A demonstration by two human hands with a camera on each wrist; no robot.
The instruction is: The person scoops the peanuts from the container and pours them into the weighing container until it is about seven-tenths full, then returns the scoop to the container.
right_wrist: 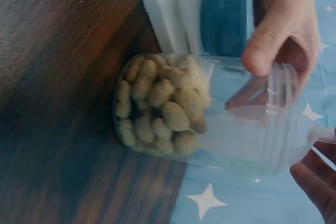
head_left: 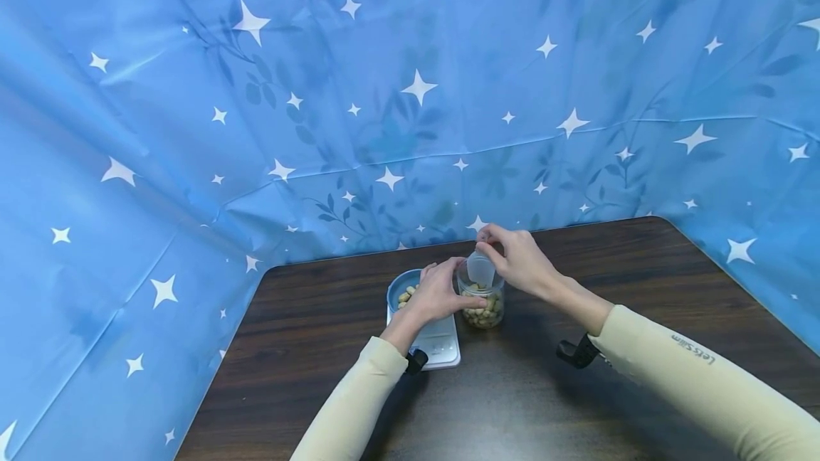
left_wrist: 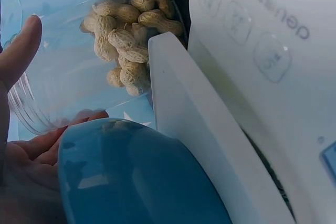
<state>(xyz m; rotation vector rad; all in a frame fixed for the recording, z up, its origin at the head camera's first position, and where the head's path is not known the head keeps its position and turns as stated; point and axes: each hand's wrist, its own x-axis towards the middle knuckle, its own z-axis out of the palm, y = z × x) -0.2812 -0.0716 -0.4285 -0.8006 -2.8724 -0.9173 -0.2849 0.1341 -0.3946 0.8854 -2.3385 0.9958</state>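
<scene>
A translucent whitish scoop (head_left: 480, 270) stood nearly on end in the mouth of a clear cylindrical jar (right_wrist: 226, 153), its handle at the top and its broad end down inside, the long axis running roughly along that of the upright jar. The person's right hand (head_left: 517, 256) was above and to the right of the opening, thumb and fingers pinching the handle. The left hand (head_left: 442, 290) gripped the jar near its ridged rim from the left, the thumb on the near side and fingers round the far side. Tan unshelled peanuts (right_wrist: 163, 103) filled the lower part of the jar; whether the scoop touched them could not be told. Just left of the jar, a round, glossy blue bowl (left_wrist: 136, 174) with more peanuts in it sat on a flat white plastic scale (head_left: 440, 348), all on a dark wood-grain table (head_left: 307, 347). The left hand was the nearer to the bowl, lying between it and the jar's mouth, while the right hand and scoop were on the far side of that hand from the bowl.
</scene>
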